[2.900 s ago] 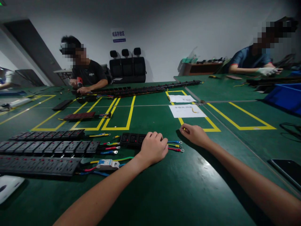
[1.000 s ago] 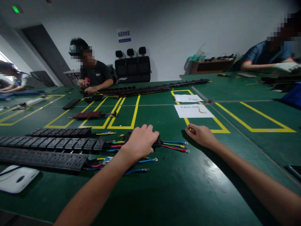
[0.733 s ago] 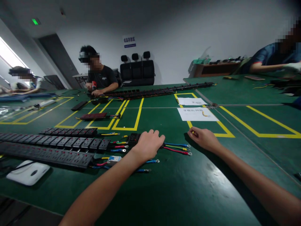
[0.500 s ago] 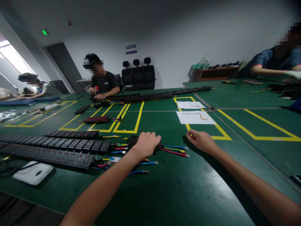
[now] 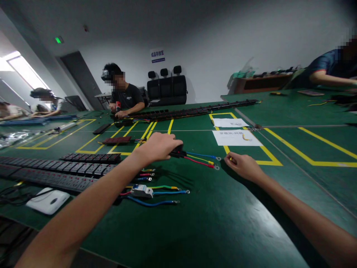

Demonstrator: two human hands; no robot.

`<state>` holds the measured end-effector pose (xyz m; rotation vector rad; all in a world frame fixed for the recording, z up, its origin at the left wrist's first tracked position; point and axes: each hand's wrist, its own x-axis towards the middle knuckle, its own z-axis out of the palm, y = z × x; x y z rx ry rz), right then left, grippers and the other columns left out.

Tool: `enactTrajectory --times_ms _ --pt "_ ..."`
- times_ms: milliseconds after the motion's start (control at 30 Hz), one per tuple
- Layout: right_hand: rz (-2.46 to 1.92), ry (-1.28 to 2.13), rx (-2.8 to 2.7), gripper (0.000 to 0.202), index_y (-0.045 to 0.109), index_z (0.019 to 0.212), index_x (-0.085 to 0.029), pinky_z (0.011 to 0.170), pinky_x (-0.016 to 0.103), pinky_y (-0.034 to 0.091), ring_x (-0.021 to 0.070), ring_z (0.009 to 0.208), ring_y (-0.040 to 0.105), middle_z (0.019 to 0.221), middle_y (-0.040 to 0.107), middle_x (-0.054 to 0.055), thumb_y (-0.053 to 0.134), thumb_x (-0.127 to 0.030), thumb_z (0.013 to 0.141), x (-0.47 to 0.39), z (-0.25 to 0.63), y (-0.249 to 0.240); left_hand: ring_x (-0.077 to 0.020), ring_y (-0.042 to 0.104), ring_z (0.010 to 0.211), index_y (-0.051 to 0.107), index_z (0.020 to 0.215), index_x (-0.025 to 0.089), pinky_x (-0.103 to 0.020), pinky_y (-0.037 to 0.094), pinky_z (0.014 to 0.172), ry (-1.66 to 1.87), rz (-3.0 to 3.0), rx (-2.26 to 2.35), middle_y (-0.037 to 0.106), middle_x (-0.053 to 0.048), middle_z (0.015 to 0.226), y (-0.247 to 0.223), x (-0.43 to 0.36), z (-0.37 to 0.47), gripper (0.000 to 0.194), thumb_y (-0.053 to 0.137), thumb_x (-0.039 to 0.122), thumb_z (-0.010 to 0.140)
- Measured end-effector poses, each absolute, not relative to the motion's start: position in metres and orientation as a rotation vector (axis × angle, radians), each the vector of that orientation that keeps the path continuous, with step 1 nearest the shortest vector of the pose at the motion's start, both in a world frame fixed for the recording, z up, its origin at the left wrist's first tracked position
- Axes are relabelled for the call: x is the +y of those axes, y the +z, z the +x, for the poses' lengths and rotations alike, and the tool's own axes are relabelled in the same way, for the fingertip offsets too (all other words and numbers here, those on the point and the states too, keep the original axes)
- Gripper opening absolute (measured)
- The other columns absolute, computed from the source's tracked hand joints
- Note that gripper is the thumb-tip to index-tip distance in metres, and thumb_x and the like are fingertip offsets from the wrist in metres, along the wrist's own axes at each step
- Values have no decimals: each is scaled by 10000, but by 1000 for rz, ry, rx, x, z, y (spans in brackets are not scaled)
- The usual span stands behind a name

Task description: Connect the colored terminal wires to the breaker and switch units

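My left hand (image 5: 161,146) is closed on a black wired module (image 5: 178,152), mostly covered by the palm and raised over the table. Blue, yellow-green and red wires (image 5: 198,160) with ring terminals stick out to its right. Just right of those terminals, my right hand (image 5: 241,164) rests low with curled fingers; something small and yellow shows between them, too little to name. Below the left forearm lie a white breaker (image 5: 142,190) and several loose wire ends. Long black socket strips (image 5: 78,167) extend to the left.
White paper sheets (image 5: 237,138) lie beyond my right hand inside yellow tape. A white box (image 5: 48,201) sits at the lower left. Past a dark red module (image 5: 115,140), a long black strip (image 5: 200,110) crosses the table. A person (image 5: 126,98) holds a tool behind it.
My left hand has lifted the black module off the table, moving slightly left and away from me, its wires rising too. My right hand has barely moved; the view has shifted slightly.
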<state>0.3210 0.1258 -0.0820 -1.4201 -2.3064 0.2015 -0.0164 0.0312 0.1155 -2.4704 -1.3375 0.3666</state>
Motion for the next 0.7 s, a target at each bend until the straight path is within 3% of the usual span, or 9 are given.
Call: enactTrajectory --times_ms 200,300,467,567,700 --pt "-1428 178 -2318 282 633 815 -247 516 290 269 203 526 584 621 648 34 477 -457 919 127 321 -84 -289 621 1128 556 1414 288 -292 453 779 541 -2361 -1690 643 -87 1352 131 53 -120 673 799 250 788" --pt "-1457 178 -2333 287 622 807 -248 518 292 268 201 523 578 618 643 34 471 -467 914 128 321 -83 -235 622 1074 599 1373 223 -251 437 823 620 -2278 -1841 692 -67 1269 130 54 -168 654 827 236 760" --pt "-1477 204 -2324 291 631 815 -251 523 295 274 212 545 596 631 658 41 472 -475 909 127 320 -81 -107 551 986 563 1375 146 -197 376 916 481 -2192 -1879 709 23 1148 121 38 -217 448 644 184 936" --pt "-1484 190 -2313 297 622 793 -251 516 299 259 212 523 587 620 658 47 471 -477 912 127 320 -82 -91 553 952 574 1351 124 -164 383 884 482 -2178 -1920 723 26 1122 114 37 -237 474 685 135 890" --pt "-1488 186 -2315 293 618 790 -249 509 296 255 206 501 585 611 657 47 474 -472 913 128 320 -84 -136 627 989 609 1341 158 -170 428 848 539 -2200 -1987 743 -9 1182 100 52 -267 668 816 63 713"
